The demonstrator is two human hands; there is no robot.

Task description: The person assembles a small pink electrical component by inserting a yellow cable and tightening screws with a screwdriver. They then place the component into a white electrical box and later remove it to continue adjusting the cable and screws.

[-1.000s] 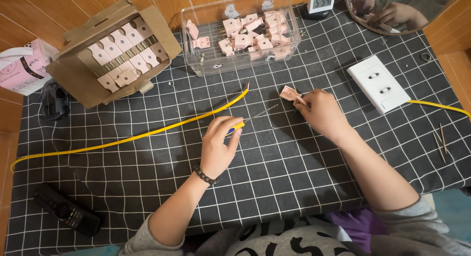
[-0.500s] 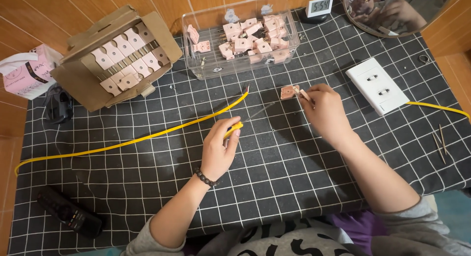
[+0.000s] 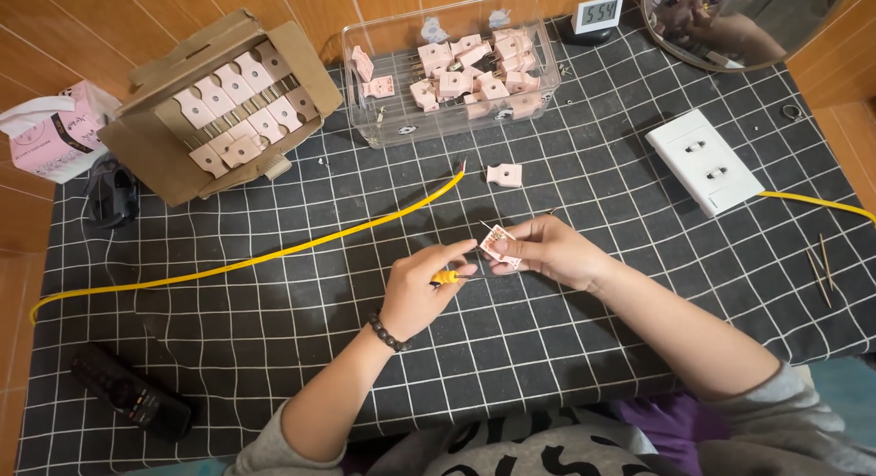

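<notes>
My right hand [image 3: 553, 251] holds a small pink plug part [image 3: 499, 246] with metal prongs, just above the mat near its middle. My left hand [image 3: 418, 289] grips a small yellow-handled screwdriver [image 3: 447, 276], its tip pointing toward that part. Another pink plug piece [image 3: 505, 175] lies loose on the black grid mat [image 3: 274, 348] above my hands. A yellow cable [image 3: 274, 254] runs from the left edge to a bare end near that loose piece.
A clear plastic bin [image 3: 365, 111] of several pink plug parts and a cardboard box [image 3: 146, 147] of more stand at the back. A white socket strip [image 3: 705, 161] lies right, a black remote [image 3: 128, 394] lower left, a small clock [image 3: 598, 15] and a round mirror [image 3: 730, 24] at the top.
My right hand has brought the pink part from farther up the mat down and left to meet my left hand. One pink piece now lies alone on the mat.
</notes>
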